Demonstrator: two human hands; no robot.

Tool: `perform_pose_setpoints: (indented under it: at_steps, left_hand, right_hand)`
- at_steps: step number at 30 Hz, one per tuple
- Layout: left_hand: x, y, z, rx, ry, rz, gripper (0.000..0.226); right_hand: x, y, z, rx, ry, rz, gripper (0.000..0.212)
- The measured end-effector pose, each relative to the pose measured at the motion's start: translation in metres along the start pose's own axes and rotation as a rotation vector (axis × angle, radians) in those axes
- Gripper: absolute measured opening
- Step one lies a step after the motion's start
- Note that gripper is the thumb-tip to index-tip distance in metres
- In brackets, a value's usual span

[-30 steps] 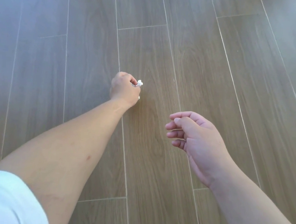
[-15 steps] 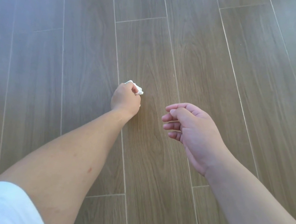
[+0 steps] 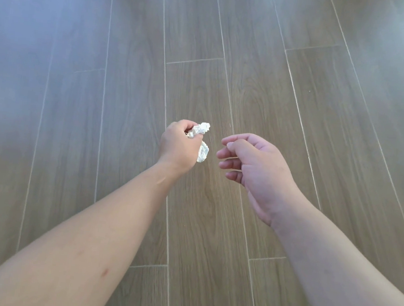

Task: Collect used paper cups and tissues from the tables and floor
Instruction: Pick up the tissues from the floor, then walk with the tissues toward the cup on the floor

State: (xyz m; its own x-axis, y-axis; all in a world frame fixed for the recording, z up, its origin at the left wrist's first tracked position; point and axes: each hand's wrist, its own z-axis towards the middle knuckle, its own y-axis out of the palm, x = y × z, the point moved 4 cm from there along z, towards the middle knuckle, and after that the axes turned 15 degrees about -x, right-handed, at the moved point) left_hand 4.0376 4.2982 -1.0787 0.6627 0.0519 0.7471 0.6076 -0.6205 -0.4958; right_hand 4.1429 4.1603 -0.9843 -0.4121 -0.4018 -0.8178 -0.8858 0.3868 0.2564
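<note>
My left hand (image 3: 178,148) is closed around a crumpled white tissue (image 3: 201,129). One wad sticks out above the fingers and another part hangs below the palm. The fist is held above the floor at the middle of the view. Just to its right, my right hand (image 3: 254,168) hovers with the palm turned toward the left, fingers loosely curled and apart, holding nothing. A small gap separates the two hands. No paper cup is in view.
Grey-brown wood-look floor planks (image 3: 253,83) with pale seams fill the whole view. Bare floor lies around both arms on every side.
My left hand has lifted off the floor with the tissue and drawn back toward me. More of the tissue now shows. The right hand stays beside it, still without anything in it.
</note>
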Motion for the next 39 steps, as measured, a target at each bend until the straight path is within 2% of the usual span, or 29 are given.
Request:
perform_pose_setpoints:
  at_steps: [4,8,16,29,39]
  left_hand:
    - [0.039,-0.019,-0.039,-0.004,-0.021,-0.115,0.010]
    - [0.095,-0.044,-0.095,-0.115,-0.043,-0.266,0.007]
    - [0.241,-0.106,-0.200,-0.308,0.038,-0.426,0.004]
    - [0.467,-0.202,-0.334,-0.293,0.238,-0.476,0.006]
    - [0.641,-0.217,-0.420,-0.358,0.315,-0.549,0.011]
  right_hand:
    - [-0.034,0.000,-0.032,0.041,0.002,0.015,0.017]
    - [-0.081,0.008,-0.087,0.078,0.026,0.045,0.017]
    - [-0.209,0.032,-0.200,0.115,-0.029,0.085,0.018]
    - [-0.395,0.055,-0.357,0.165,-0.138,0.102,0.017]
    - [-0.546,0.010,-0.484,0.228,-0.313,0.152,0.020]
